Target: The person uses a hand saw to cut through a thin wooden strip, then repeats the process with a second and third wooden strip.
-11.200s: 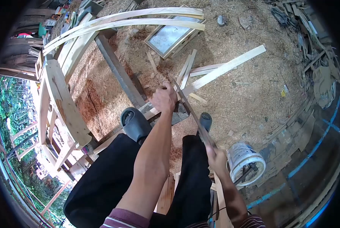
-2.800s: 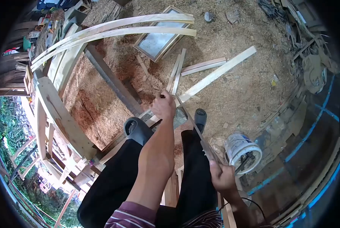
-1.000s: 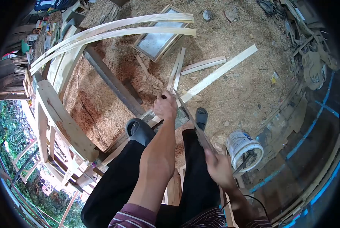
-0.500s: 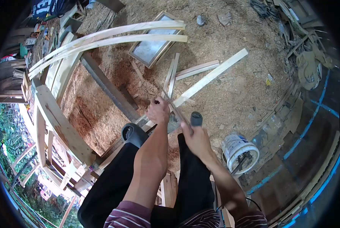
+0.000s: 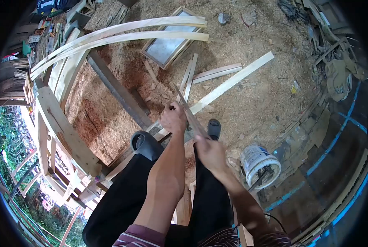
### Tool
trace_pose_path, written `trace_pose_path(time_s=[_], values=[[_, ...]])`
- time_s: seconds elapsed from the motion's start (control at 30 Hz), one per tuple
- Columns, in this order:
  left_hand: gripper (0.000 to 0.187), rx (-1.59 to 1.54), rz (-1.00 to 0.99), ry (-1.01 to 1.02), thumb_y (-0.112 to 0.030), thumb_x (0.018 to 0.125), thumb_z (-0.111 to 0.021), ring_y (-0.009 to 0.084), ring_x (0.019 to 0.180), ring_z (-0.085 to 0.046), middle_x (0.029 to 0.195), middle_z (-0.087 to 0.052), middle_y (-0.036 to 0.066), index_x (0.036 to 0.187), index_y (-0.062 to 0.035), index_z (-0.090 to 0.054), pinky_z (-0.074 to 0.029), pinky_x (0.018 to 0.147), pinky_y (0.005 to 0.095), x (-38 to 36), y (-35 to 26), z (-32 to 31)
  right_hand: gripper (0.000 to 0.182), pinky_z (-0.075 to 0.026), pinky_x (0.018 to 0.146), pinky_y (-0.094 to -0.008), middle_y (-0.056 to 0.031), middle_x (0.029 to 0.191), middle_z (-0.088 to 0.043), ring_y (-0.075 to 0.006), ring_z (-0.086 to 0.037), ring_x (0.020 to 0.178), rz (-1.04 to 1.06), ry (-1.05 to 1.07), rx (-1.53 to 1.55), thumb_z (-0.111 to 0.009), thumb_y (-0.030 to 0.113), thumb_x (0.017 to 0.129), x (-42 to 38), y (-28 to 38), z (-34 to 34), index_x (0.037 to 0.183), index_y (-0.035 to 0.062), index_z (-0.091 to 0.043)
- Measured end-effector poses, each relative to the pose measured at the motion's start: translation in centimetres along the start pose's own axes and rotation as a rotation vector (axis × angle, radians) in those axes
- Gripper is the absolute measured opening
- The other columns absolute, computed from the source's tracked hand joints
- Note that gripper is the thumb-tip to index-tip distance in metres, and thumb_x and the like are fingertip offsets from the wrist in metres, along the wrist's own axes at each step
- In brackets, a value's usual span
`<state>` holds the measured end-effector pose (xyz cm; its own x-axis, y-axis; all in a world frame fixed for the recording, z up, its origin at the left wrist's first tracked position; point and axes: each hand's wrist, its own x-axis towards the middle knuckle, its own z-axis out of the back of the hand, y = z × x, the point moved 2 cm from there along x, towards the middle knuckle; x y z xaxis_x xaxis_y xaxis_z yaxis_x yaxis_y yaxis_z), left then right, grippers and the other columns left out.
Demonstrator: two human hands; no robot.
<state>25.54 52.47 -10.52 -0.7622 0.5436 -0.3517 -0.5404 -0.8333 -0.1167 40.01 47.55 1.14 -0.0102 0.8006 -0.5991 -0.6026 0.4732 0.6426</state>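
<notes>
My left hand point(image 5: 173, 118) is closed on a pale wood strip point(image 5: 233, 82) at the middle of the head view, between my feet. The strip runs from beneath that hand toward the upper right. In my right hand point(image 5: 211, 154) is a handsaw point(image 5: 195, 122), its handle mostly hidden by my fingers. The saw's blade crosses the strip just right of my left hand, pointing away from me and slightly left. Where the teeth meet the wood cannot be made out.
Two long curved planks point(image 5: 122, 33) reach across the upper left, near a framed pane point(image 5: 163, 49). Short wood offcuts point(image 5: 217, 73) lie on the sawdust-covered ground. A white bucket point(image 5: 260, 164) stands right of my legs. My grey clog point(image 5: 147, 144) is beside the work.
The handsaw's blade now shows broader and its tip reaches farther beyond my left hand. My right hand has shifted slightly left. The whole view has tilted a little.
</notes>
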Motion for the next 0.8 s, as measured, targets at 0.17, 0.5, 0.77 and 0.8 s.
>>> trace_pose_path(time_s=[0.17, 0.5, 0.77, 0.8], values=[[0.044, -0.003, -0.032, 0.014, -0.036, 0.082, -0.04, 0.0371, 0.082, -0.063, 0.085, -0.066, 0.023, 0.091, -0.0061, -0.07, -0.042, 0.083, 0.0426, 0.0, 0.0, 0.4, 0.05, -0.047, 0.057, -0.0471, -0.0264, 0.059, -0.055, -0.0452, -0.058, 0.064, -0.082, 0.088, 0.0, -0.051, 0.038, 0.091, 0.6, 1.4, 2.0, 0.064, -0.0037, -0.061], [0.043, 0.003, -0.02, -0.023, -0.038, 0.083, -0.041, 0.0333, 0.078, -0.064, 0.08, -0.067, 0.02, 0.086, -0.0064, -0.07, -0.041, 0.084, 0.0391, 0.4, 0.7, -1.2, 0.03, -0.043, 0.048, -0.042, -0.0187, 0.055, -0.053, -0.0358, -0.057, 0.051, -0.153, 0.139, -0.044, -0.059, 0.025, 0.087, -11.4, 0.1, 9.2, 0.069, 0.0006, -0.061], [0.043, -0.023, 0.008, 0.003, -0.035, 0.082, -0.041, 0.0341, 0.08, -0.064, 0.082, -0.067, 0.021, 0.083, -0.0037, -0.07, -0.04, 0.087, 0.0396, 0.3, 0.2, -0.4, 0.048, -0.038, 0.048, -0.0403, -0.0247, 0.05, -0.045, -0.0333, -0.056, 0.046, -0.053, 0.029, -0.035, -0.054, 0.037, 0.09, 0.0, 1.2, -0.2, 0.07, -0.0064, -0.062], [0.043, -0.027, 0.008, -0.008, -0.035, 0.082, -0.041, 0.0341, 0.08, -0.064, 0.082, -0.067, 0.021, 0.083, -0.0037, -0.07, -0.04, 0.087, 0.0396, 0.8, -0.1, -0.5, 0.048, -0.038, 0.048, -0.0403, -0.0247, 0.05, -0.045, -0.0333, -0.056, 0.046, -0.041, 0.029, -0.031, -0.054, 0.037, 0.09, 0.7, 1.1, 0.1, 0.07, -0.0064, -0.062]])
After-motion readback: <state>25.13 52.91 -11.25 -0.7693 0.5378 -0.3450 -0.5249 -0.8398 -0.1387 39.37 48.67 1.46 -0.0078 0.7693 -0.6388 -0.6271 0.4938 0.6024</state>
